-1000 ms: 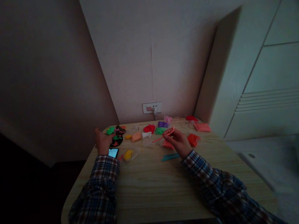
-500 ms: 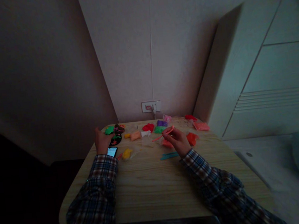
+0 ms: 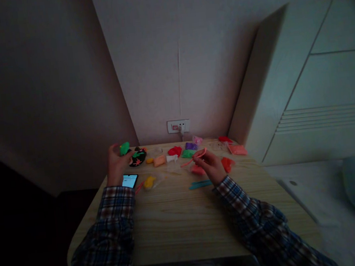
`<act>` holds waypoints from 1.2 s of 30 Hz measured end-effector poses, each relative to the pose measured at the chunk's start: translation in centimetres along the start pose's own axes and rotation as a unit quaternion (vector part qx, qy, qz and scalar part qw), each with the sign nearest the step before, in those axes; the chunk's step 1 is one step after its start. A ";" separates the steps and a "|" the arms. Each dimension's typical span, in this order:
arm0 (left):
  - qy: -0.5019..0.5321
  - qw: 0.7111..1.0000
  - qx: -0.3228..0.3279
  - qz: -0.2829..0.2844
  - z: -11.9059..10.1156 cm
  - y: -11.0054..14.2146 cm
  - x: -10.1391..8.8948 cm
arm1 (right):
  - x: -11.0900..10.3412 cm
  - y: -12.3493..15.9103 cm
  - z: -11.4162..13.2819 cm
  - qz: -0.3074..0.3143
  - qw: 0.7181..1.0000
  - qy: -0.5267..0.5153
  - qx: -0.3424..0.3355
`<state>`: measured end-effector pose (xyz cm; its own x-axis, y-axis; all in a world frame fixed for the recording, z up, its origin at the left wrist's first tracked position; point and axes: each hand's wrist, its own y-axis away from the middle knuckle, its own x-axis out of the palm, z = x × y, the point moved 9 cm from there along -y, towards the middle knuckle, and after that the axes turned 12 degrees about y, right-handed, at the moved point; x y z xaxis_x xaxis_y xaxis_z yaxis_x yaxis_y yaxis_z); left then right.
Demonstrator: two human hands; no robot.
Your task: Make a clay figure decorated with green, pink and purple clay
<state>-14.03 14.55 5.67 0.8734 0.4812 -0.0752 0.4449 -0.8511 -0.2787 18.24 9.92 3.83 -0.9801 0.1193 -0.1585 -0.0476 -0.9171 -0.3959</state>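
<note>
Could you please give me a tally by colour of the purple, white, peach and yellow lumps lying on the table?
Purple lump: 1
White lump: 1
Peach lump: 1
Yellow lumps: 2
Total: 5

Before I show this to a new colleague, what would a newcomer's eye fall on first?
Probably the lit phone beside the left hand, bright in the dim room. Then the colorful packets across the far half of the wooden table, and the thin pink strip pinched in the right hand.
</note>
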 end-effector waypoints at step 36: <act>0.036 0.905 0.065 0.418 -0.7 11.3 12.7 | 3.0 3.2 -5.8 0.421 0.890 0.106 0.138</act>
<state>2.22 10.88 2.25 0.9067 -0.3385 -0.2517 -0.4008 -0.8773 -0.2640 16.29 9.57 -3.19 -0.6333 -0.6123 -0.4733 0.6125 -0.7704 0.1770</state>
